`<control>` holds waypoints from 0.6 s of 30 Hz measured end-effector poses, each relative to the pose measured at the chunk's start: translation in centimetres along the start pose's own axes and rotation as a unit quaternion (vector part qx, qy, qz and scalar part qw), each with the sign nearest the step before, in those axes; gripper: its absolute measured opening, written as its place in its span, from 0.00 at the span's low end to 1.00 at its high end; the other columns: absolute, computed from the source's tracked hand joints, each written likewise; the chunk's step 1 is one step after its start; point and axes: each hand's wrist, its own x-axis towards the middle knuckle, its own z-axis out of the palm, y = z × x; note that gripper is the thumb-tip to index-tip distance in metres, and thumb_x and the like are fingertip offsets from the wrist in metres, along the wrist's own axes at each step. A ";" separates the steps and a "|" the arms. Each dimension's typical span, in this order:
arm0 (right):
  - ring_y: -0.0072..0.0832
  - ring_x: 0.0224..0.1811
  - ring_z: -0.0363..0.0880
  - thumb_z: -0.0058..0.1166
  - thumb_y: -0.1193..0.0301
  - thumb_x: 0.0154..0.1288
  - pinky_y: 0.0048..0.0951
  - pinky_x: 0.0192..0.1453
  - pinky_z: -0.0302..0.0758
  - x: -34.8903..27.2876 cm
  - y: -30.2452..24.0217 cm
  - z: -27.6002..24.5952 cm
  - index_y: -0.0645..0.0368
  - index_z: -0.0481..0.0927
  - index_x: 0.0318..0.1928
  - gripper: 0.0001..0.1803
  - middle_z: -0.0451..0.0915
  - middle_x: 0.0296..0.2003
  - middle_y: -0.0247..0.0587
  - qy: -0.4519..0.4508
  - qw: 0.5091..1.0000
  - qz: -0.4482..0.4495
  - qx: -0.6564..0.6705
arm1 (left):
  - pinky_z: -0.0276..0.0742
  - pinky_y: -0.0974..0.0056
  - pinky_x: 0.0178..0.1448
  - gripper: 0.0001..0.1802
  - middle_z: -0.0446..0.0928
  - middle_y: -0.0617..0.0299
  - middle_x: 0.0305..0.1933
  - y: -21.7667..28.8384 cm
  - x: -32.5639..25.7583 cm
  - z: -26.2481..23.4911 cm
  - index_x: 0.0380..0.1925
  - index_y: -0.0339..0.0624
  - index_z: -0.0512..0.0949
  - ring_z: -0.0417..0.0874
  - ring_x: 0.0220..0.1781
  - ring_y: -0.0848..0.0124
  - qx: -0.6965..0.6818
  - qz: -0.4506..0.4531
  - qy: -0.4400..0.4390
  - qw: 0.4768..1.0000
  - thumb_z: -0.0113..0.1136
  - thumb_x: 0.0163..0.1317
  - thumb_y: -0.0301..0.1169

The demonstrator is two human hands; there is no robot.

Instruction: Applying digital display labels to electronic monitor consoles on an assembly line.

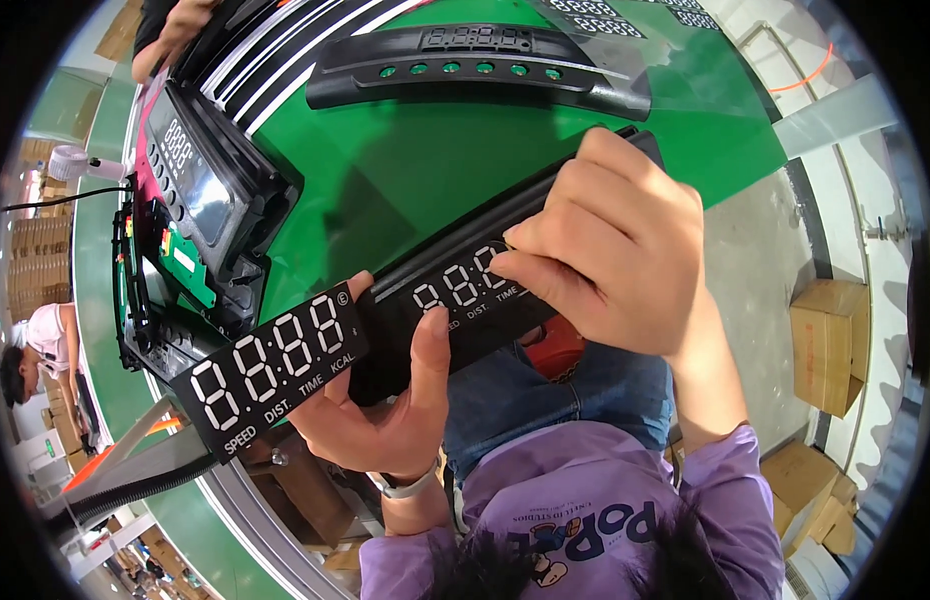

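Observation:
A long black console housing (485, 222) lies tilted across my two hands, with a display strip (453, 290) of white digit outlines in its face. My left hand (380, 430), a pale band at its wrist, presses its thumb on that strip. The same hand's other fingers grip a loose black display panel (270, 368), printed with white digits, which sticks out to the left; some of those fingers are hidden behind it. At the strip's right end, my right hand (625, 245) is closed in a pinch. What lies between its fingertips is hidden.
On the green tabletop (360, 200) another black console cover (480, 72) lies beyond my hands. Black consoles (210, 185) and a green circuit board (188, 262) crowd the left. A co-worker's hand (185, 25) shows at upper left. Cardboard boxes (828, 345) stand at right.

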 end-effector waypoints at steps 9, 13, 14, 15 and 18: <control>0.35 0.24 0.70 0.70 0.71 0.43 0.31 0.27 0.68 0.6 1.0 -1.1 0.60 0.84 0.29 0.11 0.74 0.21 0.37 -0.049 0.993 0.020 0.105 | 0.79 0.63 0.50 0.41 0.81 0.38 0.43 -0.1 0.1 0.2 0.60 0.25 0.57 0.82 0.43 0.63 -0.012 0.008 0.010 1.000 0.74 0.52 0.22; 0.34 0.24 0.71 0.70 0.73 0.44 0.31 0.27 0.68 0.3 1.1 -0.7 0.61 0.85 0.29 0.10 0.76 0.22 0.37 -0.033 0.993 0.020 0.115 | 0.80 0.62 0.50 0.41 0.81 0.38 0.44 -0.1 0.0 0.3 0.60 0.25 0.57 0.83 0.43 0.63 -0.020 0.011 0.018 1.000 0.74 0.51 0.21; 0.33 0.24 0.72 0.70 0.73 0.43 0.30 0.28 0.69 0.2 1.1 -0.6 0.61 0.85 0.29 0.10 0.77 0.22 0.36 -0.022 0.993 0.021 0.118 | 0.80 0.62 0.50 0.42 0.81 0.38 0.44 -0.2 0.0 0.3 0.60 0.24 0.57 0.83 0.43 0.63 -0.017 0.013 0.017 1.000 0.74 0.51 0.21; 0.33 0.24 0.72 0.70 0.73 0.43 0.30 0.28 0.69 0.2 1.1 -0.5 0.61 0.85 0.29 0.10 0.77 0.22 0.36 -0.022 0.993 0.021 0.117 | 0.80 0.62 0.50 0.42 0.81 0.38 0.44 -0.2 0.0 0.3 0.60 0.24 0.57 0.83 0.44 0.63 -0.016 0.015 0.016 1.000 0.74 0.51 0.20; 0.33 0.24 0.72 0.70 0.73 0.43 0.30 0.27 0.69 0.0 1.0 -0.5 0.61 0.85 0.29 0.10 0.77 0.22 0.36 -0.009 0.994 0.024 0.109 | 0.80 0.62 0.51 0.42 0.81 0.38 0.44 -0.1 0.1 0.2 0.60 0.24 0.58 0.83 0.44 0.63 -0.009 0.010 0.007 1.000 0.74 0.50 0.20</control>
